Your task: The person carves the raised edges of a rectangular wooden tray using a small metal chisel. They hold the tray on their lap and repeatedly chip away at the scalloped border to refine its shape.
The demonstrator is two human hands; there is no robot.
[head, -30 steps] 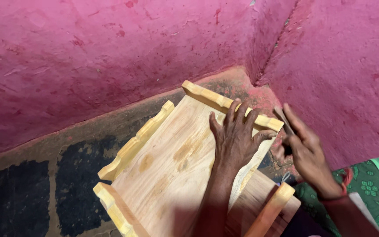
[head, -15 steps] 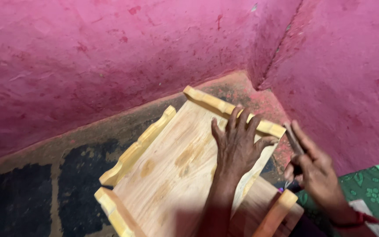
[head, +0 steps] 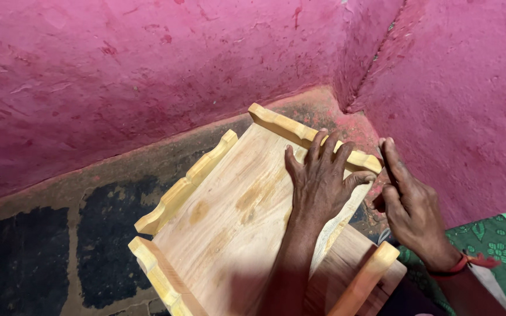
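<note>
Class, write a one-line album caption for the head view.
Left hand pressed flat on a wooden tray; right hand beside its corner.

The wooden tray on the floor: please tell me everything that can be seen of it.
The wooden tray looks like pale, unpainted wood with visible grain and brownish patches. It has a flat panel with raised rails of wavy outline along its far, left and near edges. It lies tilted over another wooden piece in a corner of pink walls. The left hand presses flat on its panel near the far rail; the right hand is at its right corner.
</note>
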